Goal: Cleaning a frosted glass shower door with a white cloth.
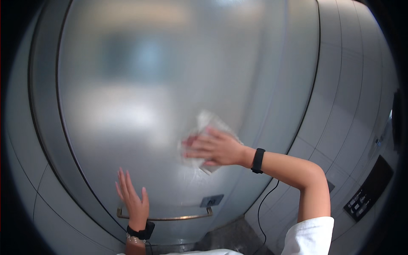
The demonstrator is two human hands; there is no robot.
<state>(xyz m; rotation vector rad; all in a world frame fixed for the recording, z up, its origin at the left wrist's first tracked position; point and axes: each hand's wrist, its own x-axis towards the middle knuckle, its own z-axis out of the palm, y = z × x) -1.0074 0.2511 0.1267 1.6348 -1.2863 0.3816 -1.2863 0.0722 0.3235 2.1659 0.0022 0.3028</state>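
My right hand (216, 147) presses a light-coloured cloth (220, 122) flat against a frosted glass panel (191, 83), a little right of its middle. The fingers point left, and the cloth sticks out above and below them. My left hand (132, 197) is raised at the lower left, fingers up and slightly apart, with nothing in it. It is at the left end of a brass-coloured bar handle (178, 218); whether its palm touches the glass, I cannot tell. Faint streaks mark the glass under the cloth.
A small grey-blue plate (212, 200) sits on the glass above the handle's right end. Tiled walls (331, 79) flank the panel. A black cable (259, 210) hangs at the lower right, near a dark panel (369, 188) with several light items. Dark flooring (232, 236) shows below.
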